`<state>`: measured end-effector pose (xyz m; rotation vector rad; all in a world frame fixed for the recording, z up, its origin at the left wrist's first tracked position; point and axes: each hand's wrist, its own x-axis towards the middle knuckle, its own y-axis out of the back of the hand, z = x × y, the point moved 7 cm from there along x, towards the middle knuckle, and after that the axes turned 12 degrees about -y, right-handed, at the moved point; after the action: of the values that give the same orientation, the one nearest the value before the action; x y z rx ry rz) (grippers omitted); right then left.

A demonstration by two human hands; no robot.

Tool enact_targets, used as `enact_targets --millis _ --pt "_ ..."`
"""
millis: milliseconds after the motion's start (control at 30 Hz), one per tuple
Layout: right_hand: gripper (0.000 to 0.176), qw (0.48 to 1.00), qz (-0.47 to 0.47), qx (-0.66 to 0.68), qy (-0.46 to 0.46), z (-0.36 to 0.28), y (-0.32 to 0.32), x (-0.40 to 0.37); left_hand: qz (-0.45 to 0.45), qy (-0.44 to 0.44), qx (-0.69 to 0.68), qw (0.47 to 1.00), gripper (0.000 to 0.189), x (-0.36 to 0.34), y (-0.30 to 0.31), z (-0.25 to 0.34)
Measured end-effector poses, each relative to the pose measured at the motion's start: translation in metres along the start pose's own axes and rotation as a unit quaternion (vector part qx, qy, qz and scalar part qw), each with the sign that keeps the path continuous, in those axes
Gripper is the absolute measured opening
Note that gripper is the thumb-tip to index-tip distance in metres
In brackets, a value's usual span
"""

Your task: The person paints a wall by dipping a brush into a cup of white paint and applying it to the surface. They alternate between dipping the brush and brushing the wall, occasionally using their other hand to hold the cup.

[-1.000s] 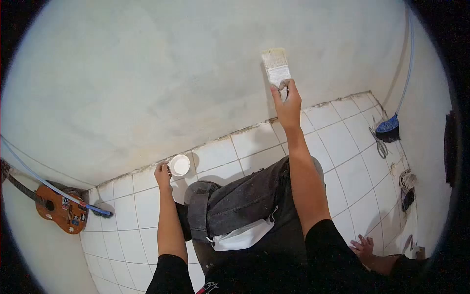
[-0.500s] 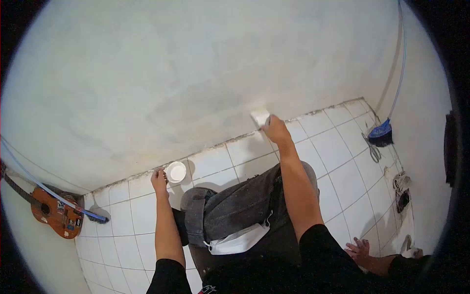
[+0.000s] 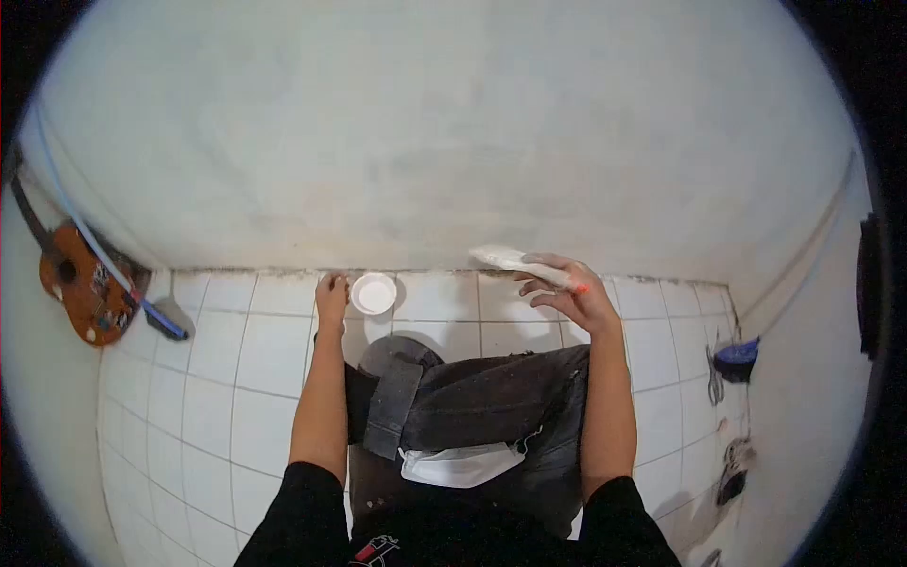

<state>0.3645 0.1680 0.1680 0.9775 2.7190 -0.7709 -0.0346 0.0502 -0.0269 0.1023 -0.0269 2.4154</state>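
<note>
My right hand (image 3: 567,293) holds a flat paintbrush (image 3: 510,257) sideways, bristles pointing left, low over the white tiled floor (image 3: 236,369) near the base of the pale wall (image 3: 453,142). My left hand (image 3: 331,295) rests on the floor beside a small white cup of paint (image 3: 373,293), its fingers touching or nearly touching the cup's left side. Between both arms my bent knee in dark grey trousers (image 3: 472,406) shows, with a white face mask (image 3: 463,463) lying on my lap.
A small brown guitar (image 3: 80,283) leans in the left corner with a blue-handled broom (image 3: 161,317) across it. At the right wall lie a blue brush head (image 3: 735,359), scissors (image 3: 715,386) and dark clutter (image 3: 732,472).
My right hand brought the brush down from high on the wall to just above the floor and turned it sideways. The view swung left and down. My left hand stayed by the cup.
</note>
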Motion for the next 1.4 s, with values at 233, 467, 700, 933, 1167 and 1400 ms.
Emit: enact_targets --millis 233,467,700,933,1167,1400 --pt "0.025 0.916 0.207 -0.326 0.107 0.002 0.004 0.018 0.006 0.001 -0.035 0.999 0.017 0.005 -0.003 0.000" --pt "0.023 0.876 0.300 -0.307 0.219 -0.021 -0.025 0.056 -0.012 0.002 -0.036 0.999 0.018 0.011 -0.006 -0.011" --pt "0.024 0.881 0.233 -0.327 0.250 0.000 -0.105 0.134 0.005 -0.009 -0.056 0.998 0.017 0.012 -0.005 -0.013" --pt "0.026 0.877 0.202 -0.359 0.248 0.052 -0.129 0.169 0.019 0.036 -0.134 0.990 0.016 0.011 -0.005 -0.008" --pt "0.025 0.835 0.155 -0.490 0.197 0.074 -0.141 0.186 0.019 0.060 -0.139 0.988 0.016 0.013 -0.012 -0.001" --pt "0.027 0.806 0.158 -0.541 0.179 0.083 -0.145 0.191 0.034 0.060 -0.203 0.977 0.014 0.012 -0.009 0.003"
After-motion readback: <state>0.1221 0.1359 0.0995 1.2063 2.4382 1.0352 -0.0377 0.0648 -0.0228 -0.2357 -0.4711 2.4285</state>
